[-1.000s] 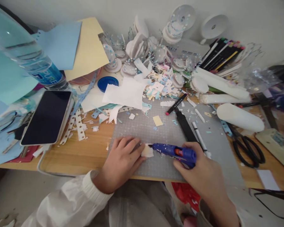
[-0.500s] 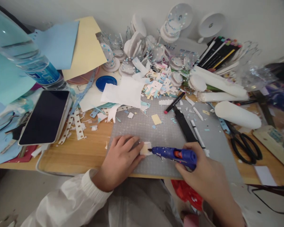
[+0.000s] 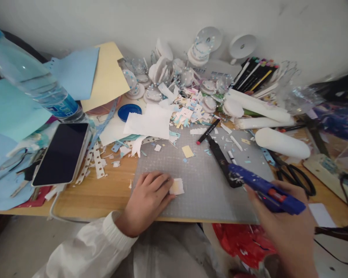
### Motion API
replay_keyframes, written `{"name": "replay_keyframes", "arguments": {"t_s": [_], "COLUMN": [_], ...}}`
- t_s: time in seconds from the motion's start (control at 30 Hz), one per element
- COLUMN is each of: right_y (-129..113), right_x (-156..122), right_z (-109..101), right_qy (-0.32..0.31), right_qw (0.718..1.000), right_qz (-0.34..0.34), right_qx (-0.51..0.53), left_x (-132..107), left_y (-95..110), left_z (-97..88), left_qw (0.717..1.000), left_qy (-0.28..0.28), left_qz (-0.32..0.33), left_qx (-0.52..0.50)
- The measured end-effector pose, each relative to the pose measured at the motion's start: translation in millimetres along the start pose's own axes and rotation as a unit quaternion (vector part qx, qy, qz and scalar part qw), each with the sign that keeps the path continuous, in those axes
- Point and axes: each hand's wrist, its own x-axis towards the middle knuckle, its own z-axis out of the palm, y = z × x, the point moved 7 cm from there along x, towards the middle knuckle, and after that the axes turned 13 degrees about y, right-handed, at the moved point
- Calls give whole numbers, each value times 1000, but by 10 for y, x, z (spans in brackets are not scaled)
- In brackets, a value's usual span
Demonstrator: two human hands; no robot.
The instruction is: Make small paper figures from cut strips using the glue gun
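My left hand (image 3: 147,200) lies on the grey cutting mat (image 3: 200,185), its fingertips pressing the left edge of a small cream paper piece (image 3: 176,186). My right hand (image 3: 287,227) grips a blue hot glue gun (image 3: 263,189), lifted at the mat's right side. Its nozzle points up and left, well away from the paper piece. A black craft knife (image 3: 220,158) and a black marker with a red end (image 3: 208,131) lie on the mat just beyond the nozzle.
A phone (image 3: 62,152) and a water bottle (image 3: 37,85) sit at the left. Black scissors (image 3: 292,175), white rolls (image 3: 281,143) and a row of markers (image 3: 256,73) are at the right. Paper scraps and round white ornaments (image 3: 185,77) crowd the back. Coloured sheets (image 3: 107,73) lean at the back left.
My right hand pulled the glue gun away from the paper piece, to the right and up off the mat. My left hand stayed on the piece.
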Motion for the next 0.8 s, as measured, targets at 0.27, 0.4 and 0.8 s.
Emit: {"name": "replay_keyframes", "arguments": {"t_s": [0.27, 0.4, 0.8], "right_y": [511, 204, -1453], "right_x": [124, -12, -889], "right_z": [211, -38, 270], "right_qy": [53, 124, -324], "right_qw": [987, 978, 745], "right_qz": [-147, -168, 100], "right_qx": [-25, 26, 575], "left_x": [98, 137, 117], "left_y": [49, 246, 859], "left_z": [-214, -563, -1005], "left_qw": [995, 986, 976], "left_qy": [83, 144, 145], "left_qz": [27, 46, 156], "left_qx": [-48, -73, -48]}}
